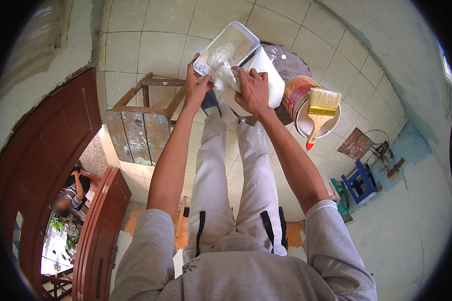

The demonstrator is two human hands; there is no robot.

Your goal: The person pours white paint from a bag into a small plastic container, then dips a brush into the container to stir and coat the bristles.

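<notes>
Tiled floor far below; I stand raised. At upper centre my left hand (196, 88) grips the white plastic tray (227, 46) of thick white paste, and my right hand (253, 93) clamps a white bag (266, 75) against it. Paint tin (304, 103) with brush (320, 108) sits just right. Risk: the tilted tray may slip and spill.

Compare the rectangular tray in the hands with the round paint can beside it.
The tray is rectangular, pale and translucent; the paint can is round with an orange wall. The tray is held tilted by the left hand, with the right hand on a white bag; the can stands upright, unheld. A flat brush lies across the can, none on the tray. Both hold white material.
</notes>
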